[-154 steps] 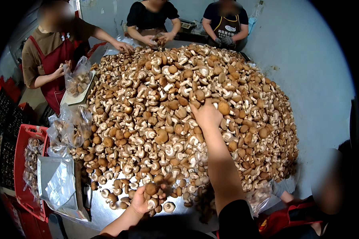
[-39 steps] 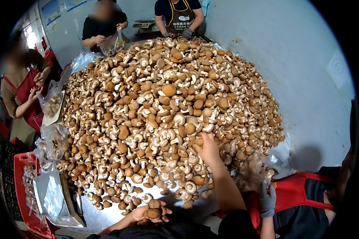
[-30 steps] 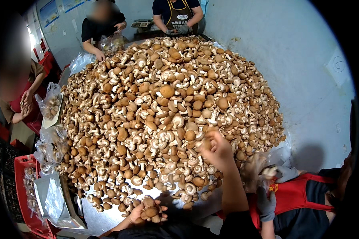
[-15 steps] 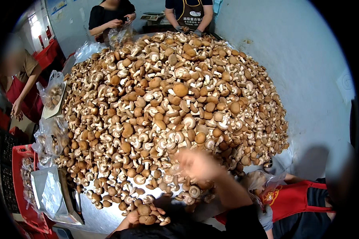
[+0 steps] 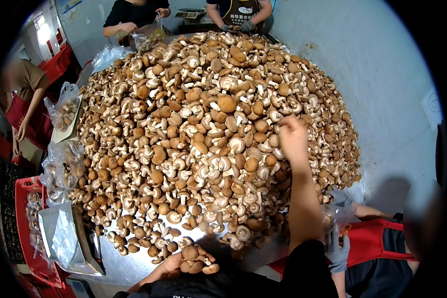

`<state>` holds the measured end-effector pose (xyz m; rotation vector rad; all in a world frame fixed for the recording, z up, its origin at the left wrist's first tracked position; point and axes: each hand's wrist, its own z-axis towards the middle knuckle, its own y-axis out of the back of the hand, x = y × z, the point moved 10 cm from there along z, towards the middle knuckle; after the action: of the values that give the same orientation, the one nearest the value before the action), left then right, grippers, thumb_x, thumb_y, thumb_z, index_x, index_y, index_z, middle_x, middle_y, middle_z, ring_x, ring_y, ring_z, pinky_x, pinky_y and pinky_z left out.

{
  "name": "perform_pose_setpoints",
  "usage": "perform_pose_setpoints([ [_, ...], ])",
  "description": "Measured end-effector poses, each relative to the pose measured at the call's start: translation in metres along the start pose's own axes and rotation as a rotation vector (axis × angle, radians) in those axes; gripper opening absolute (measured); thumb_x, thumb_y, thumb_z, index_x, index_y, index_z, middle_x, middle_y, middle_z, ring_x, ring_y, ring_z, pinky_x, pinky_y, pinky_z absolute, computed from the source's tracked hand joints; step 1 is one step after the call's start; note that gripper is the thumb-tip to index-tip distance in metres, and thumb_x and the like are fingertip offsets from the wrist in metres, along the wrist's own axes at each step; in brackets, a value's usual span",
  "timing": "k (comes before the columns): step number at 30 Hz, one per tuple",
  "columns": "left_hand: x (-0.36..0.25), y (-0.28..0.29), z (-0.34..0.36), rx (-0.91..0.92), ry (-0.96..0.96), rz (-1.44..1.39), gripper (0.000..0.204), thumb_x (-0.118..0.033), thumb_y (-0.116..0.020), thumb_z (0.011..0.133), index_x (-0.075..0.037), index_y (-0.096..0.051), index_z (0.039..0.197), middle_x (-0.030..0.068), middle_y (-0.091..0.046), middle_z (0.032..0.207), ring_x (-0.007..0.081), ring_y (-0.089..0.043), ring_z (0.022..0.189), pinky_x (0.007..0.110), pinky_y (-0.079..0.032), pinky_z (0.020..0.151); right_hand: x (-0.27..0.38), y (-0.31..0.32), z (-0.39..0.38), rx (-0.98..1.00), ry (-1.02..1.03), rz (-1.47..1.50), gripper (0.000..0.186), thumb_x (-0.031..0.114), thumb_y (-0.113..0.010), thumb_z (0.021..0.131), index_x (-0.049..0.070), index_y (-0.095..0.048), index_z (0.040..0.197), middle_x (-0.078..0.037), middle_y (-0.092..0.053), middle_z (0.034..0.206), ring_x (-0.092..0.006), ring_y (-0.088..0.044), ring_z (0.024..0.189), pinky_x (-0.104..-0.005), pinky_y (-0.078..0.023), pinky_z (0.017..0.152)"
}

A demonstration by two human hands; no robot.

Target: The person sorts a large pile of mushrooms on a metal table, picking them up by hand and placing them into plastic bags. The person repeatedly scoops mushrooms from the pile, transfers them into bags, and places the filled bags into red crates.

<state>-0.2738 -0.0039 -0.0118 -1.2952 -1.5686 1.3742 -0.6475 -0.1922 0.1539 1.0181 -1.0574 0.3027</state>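
Note:
Brown-capped shiitake mushrooms with pale stems form a big mound (image 5: 184, 134) over the metal table. Low in the picture, my left hand (image 5: 171, 261) is palm up, curled round several shiitake mushrooms (image 5: 194, 259) beside the near edge of the mound. My right arm stretches over the right part of the mound. There my right hand (image 5: 294, 139) is bent down among the mushrooms with fingers curled together; whatever lies between its fingertips is hidden.
The bare metal tabletop (image 5: 116, 263) shows at the near left. A scale (image 5: 67, 243) with plastic bags stands there, beside a red crate (image 5: 22, 218). Bagged mushrooms (image 5: 64, 161) line the left side. Co-workers stand left and at the back; a gloved co-worker (image 5: 338, 248) is close on my right.
My right hand has moved farther away and to the right across the mound. My left hand still holds its mushrooms, shifted slightly right. The gloved co-worker's hands at right have moved.

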Motion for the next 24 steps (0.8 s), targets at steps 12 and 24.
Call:
perform_pose_setpoints([
  [12,0.006,0.009,-0.001,0.040,0.046,0.151,0.057,-0.048,-0.054,0.086,-0.004,-0.050,0.121,0.0215,-0.050,0.124,0.0297,-0.048,0.118,0.038,-0.036,0.103,0.026,-0.033,-0.026,0.241,0.115,-0.109,0.031,0.021,-0.048,0.093,0.000,-0.051,0.115,-0.015,-0.062,0.105,-0.0222,-0.061,0.091,-0.0341,-0.048,0.082],
  [24,0.002,-0.002,-0.006,-0.019,0.030,0.074,0.048,-0.041,-0.046,0.093,-0.003,-0.049,0.122,0.0191,-0.050,0.124,0.0286,-0.049,0.117,0.038,-0.037,0.101,0.069,-0.130,0.012,0.466,-0.029,-0.863,0.029,0.027,-0.060,0.077,0.006,-0.067,0.097,-0.012,-0.067,0.097,-0.0236,-0.065,0.087,-0.0367,-0.050,0.076],
])
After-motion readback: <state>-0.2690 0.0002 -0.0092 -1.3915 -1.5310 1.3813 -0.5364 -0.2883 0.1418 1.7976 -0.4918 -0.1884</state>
